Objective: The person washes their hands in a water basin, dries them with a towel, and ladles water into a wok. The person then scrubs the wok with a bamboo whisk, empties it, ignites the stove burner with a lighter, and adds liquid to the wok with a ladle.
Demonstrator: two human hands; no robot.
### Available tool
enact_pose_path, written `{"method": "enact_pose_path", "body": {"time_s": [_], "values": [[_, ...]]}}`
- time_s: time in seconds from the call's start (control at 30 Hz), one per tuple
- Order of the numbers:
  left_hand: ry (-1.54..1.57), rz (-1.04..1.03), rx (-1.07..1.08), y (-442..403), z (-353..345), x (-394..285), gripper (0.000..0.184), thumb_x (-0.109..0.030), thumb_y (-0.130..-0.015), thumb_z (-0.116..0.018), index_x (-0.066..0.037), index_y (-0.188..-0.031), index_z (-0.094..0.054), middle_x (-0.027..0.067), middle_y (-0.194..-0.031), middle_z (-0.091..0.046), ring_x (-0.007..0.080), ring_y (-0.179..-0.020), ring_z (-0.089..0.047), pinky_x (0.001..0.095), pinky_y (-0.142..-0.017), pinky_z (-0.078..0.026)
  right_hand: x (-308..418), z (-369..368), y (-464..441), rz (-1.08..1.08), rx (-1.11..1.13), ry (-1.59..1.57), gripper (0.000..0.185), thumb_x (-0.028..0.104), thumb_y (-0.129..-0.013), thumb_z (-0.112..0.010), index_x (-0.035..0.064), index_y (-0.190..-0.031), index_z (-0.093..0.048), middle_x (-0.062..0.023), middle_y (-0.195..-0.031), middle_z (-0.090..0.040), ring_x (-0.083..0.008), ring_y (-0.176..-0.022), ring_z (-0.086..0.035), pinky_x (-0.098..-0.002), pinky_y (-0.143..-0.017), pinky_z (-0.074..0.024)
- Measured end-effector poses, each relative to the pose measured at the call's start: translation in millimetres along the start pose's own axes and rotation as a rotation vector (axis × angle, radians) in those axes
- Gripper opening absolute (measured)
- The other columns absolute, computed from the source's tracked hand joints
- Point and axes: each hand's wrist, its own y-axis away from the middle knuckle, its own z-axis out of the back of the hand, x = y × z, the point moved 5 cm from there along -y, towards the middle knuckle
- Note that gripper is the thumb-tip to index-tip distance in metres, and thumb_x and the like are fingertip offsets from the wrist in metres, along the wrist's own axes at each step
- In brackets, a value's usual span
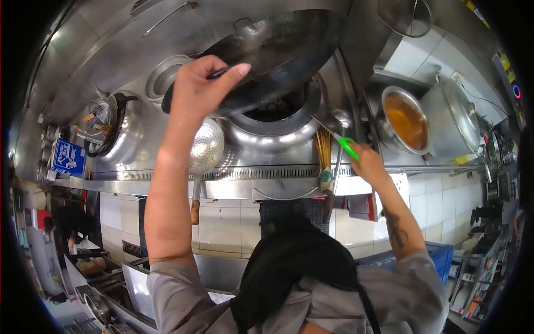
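My left hand is closed at the raised rim of a large dark wok, and a short dark piece, which looks like its handle, shows between thumb and fingers. The wok is tilted up above the burner ring, and a loop handle shows on its far side. My right hand is wrapped around the bright green handle of a metal tool. Its thin shaft points toward the burner; I cannot make out the tip. Beside it stands a bamboo wok brush.
A perforated skimmer lies left of the burner, its wooden handle over the counter edge. On the right are a steel bowl of orange-brown liquid and a lidded pot. At left stand a steel pot and a blue box.
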Motion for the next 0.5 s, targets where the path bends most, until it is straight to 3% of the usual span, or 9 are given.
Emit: {"method": "enact_pose_path", "body": {"time_s": [0.13, 0.27, 0.37, 0.43, 0.5], "values": [[-0.008, 0.13, 0.057, -19.1, 0.8, -0.3, 0.022, -0.018, -0.084, -0.083, -0.005, -0.076, -0.067, -0.0095, -0.068, -0.056, -0.0007, -0.062, -0.042, 0.0177, -0.055, -0.029, 10.7, -27.7, -117.0, 0.181, 0.09, 0.226, 0.047, 0.01, -0.083, -0.064, 0.0119, -0.13, -0.061, -0.0196, -0.105, -0.069, -0.0375, -0.095, -0.068, -0.0454, -0.085, -0.0553], [-0.006, 0.121, 0.051, -22.1, -0.7, -14.9, 0.019, -0.016, -0.085, -0.082, -0.005, -0.078, -0.067, -0.0092, -0.069, -0.056, -0.0008, -0.063, -0.042, 0.0177, -0.056, -0.029, 22.0, -90.7, -230.2, 0.184, 0.386, 0.422, 0.041, 0.011, -0.089, -0.056, 0.0146, -0.129, -0.063, -0.0141, -0.102, -0.073, -0.0339, -0.098, -0.07, -0.0434, -0.084, -0.0562], [0.066, 0.107, 0.009, -27.5, 9.0, -13.0, 0.02, -0.016, -0.084, -0.083, -0.004, -0.077, -0.067, -0.0079, -0.068, -0.057, -0.0005, -0.062, -0.043, 0.0176, -0.055, -0.031, 17.1, -159.1, -291.0, 0.285, 0.437, 0.539, 0.025, 0.012, -0.088, -0.057, 0.0091, -0.106, -0.073, -0.0155, -0.098, -0.073, -0.0333, -0.094, -0.072, -0.0448, -0.08, -0.0571], [0.133, 0.079, -0.036, -29.8, 13.6, -11.8, 0.025, -0.017, -0.081, -0.086, -0.002, -0.072, -0.067, -0.0058, -0.065, -0.058, -0.0001, -0.059, -0.046, 0.017, -0.052, -0.034, 24.6, -186.0, -319.5, 0.24, 0.379, 0.552, 0.026, 0.011, -0.088, -0.056, 0.0082, -0.108, -0.072, -0.0167, -0.099, -0.073, -0.0334, -0.096, -0.071, -0.0447, -0.082, -0.0568], [0.095, 0.111, 0.001, -30.4, 14.6, -13.6, 0.019, -0.014, -0.083, -0.083, -0.005, -0.078, -0.067, -0.007, -0.07, -0.06, -0.0003, -0.065, -0.048, 0.0165, -0.059, -0.035, 27.0, -200.2, -336.8, 0.225, 0.372, 0.558, 0.027, 0.01, -0.089, -0.055, 0.0079, -0.11, -0.071, -0.0173, -0.101, -0.072, -0.0333, -0.097, -0.071, -0.0444, -0.083, -0.0566]]}}
